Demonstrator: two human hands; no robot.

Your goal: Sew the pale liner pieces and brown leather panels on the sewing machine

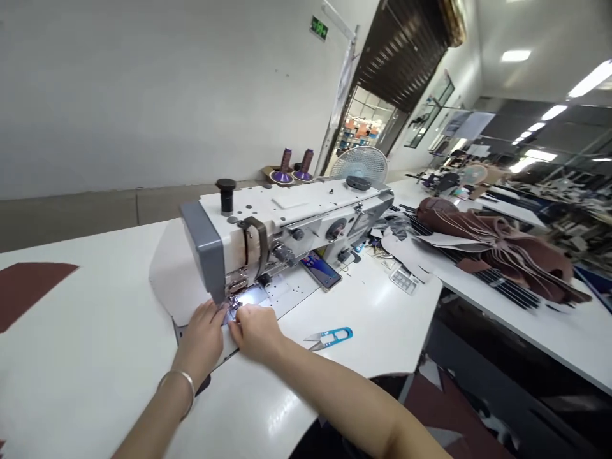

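A white and grey sewing machine [287, 223] stands on the white table, its lamp lighting the presser foot [234, 305]. Just left of the foot lies my left hand [203, 331], fingers stretched toward the needle area; a bangle circles that wrist. On the other side, close in front of the foot, my right hand [258, 328] has its fingers curled into a pinch. Whatever is between them is hidden or too small to name. Thread snips [335, 336] with blue handles rest on the table to the right of my right hand.
A phone [321, 269] lies by the machine bed. Two thread spools [285, 162] and a fan [361, 164] stand behind. Brown pieces of material [497, 239] are heaped on the right-hand table. Another brown piece [31, 287] lies at far left.
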